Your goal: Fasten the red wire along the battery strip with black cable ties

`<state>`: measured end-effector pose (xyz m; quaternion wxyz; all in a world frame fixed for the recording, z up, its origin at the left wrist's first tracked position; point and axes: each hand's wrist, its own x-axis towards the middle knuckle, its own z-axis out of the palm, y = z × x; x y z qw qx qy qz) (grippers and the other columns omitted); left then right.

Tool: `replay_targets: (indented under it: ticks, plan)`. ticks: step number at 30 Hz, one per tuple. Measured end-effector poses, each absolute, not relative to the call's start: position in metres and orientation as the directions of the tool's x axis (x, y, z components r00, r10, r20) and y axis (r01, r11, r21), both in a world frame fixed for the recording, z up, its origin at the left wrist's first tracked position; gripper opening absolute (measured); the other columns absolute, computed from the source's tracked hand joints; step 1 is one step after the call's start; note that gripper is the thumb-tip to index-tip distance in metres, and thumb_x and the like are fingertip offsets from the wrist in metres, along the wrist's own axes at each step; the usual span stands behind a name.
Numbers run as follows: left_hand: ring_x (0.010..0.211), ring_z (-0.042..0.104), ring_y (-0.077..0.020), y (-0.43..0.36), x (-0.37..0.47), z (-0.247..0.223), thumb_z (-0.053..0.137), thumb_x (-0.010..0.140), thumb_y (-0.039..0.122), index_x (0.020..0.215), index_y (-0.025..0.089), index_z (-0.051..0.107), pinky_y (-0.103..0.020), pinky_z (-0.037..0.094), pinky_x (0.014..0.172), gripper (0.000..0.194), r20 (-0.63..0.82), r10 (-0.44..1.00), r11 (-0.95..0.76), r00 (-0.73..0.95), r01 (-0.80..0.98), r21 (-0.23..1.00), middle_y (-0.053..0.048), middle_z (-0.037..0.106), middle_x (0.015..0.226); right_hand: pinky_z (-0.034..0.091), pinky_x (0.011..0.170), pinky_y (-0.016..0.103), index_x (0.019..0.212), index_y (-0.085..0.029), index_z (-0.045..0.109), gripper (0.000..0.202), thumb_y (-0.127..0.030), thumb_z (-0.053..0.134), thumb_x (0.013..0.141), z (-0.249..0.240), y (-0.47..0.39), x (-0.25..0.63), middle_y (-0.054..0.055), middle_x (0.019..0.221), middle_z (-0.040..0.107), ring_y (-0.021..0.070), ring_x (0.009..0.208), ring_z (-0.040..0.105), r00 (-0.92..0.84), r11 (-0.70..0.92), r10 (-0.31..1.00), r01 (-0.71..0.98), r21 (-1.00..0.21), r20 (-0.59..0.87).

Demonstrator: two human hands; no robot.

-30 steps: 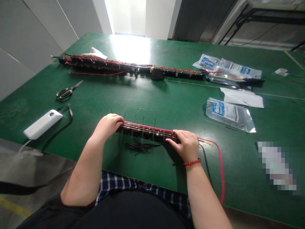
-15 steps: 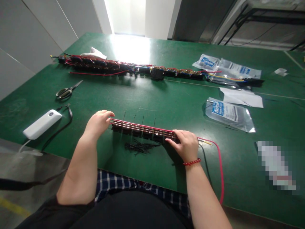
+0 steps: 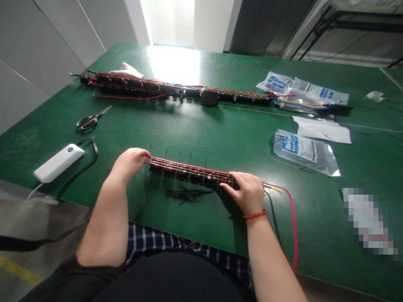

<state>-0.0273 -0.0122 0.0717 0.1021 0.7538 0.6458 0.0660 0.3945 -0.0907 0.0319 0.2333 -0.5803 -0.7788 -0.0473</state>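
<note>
A long black strip with red and other wires (image 3: 185,171) along its top lies crosswise in front of me. Thin black cable ties stick up at intervals from its far side. My left hand (image 3: 130,164) is closed at the left end, thumb and fingertips pinching the red wire. At the other end my right hand (image 3: 248,191) grips the wired strip, fingers over the top and thumb along the near side. A loose pile of black cable ties (image 3: 186,194) lies just on my side of it. From beneath my right hand a thick red wire (image 3: 292,218) curves toward the table edge.
A longer wired assembly (image 3: 163,90) stretches across the green table's back. Scissors (image 3: 91,120) and a white device with a cable (image 3: 58,163) lie left. Plastic bags (image 3: 310,155) and white paper (image 3: 321,130) lie right, near a blurred-out item (image 3: 367,220).
My left fingertips have closed more tightly on the red wire at the strip's left end. My right hand keeps its place on the strip. The whole view has shifted slightly.
</note>
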Motion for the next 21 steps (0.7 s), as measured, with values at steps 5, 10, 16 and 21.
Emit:
replay_targets:
  ticks: [5,10,16,21]
  plan:
    - [0.091,0.064,-0.0229,-0.0101,-0.0261,0.0706,0.048,0.085,0.027,0.097,0.023,0.073,-0.032,0.048,0.078,0.028,-0.101,0.983,-0.12,0.153,0.953,0.278,-0.007,0.072,0.098,0.038,0.085,0.036,0.106,-0.019,0.067,0.045,-0.058,0.063,0.084,0.0315,-0.0905,0.3947,0.007,0.101,0.072,0.0237,0.093,0.062,-0.216,0.322,0.882,0.925,-0.201,0.419]
    - [0.092,0.065,-0.0235,-0.0089,-0.0223,0.068,0.045,0.086,0.024,0.098,0.022,0.073,-0.033,0.049,0.08,0.031,-0.119,0.979,-0.125,0.166,0.948,0.294,-0.007,0.073,0.099,0.038,0.085,0.035,0.105,-0.019,0.067,0.046,-0.059,0.063,0.084,0.0319,-0.0902,0.3944,0.007,0.101,0.072,0.0236,0.093,0.062,-0.216,0.319,0.883,0.927,-0.195,0.416]
    - [0.095,0.065,-0.0253,-0.0091,-0.021,0.0661,0.047,0.084,0.021,0.099,0.021,0.073,-0.035,0.048,0.087,0.03,-0.096,0.979,-0.145,0.18,0.946,0.29,-0.008,0.073,0.101,0.038,0.084,0.035,0.106,-0.019,0.066,0.046,-0.059,0.062,0.084,0.0315,-0.0904,0.3946,0.007,0.101,0.072,0.0238,0.094,0.063,-0.214,0.316,0.885,0.928,-0.197,0.414]
    - [0.097,0.065,-0.0216,-0.0165,-0.0273,0.0623,0.049,0.088,0.029,0.124,0.027,0.06,-0.032,0.05,0.084,0.038,-0.113,0.993,0.019,0.037,0.89,0.456,-0.006,0.069,0.11,0.038,0.085,0.035,0.105,-0.019,0.066,0.045,-0.059,0.062,0.085,0.0318,-0.0908,0.3935,0.007,0.101,0.072,0.0241,0.094,0.062,-0.207,0.31,0.887,0.93,-0.198,0.413]
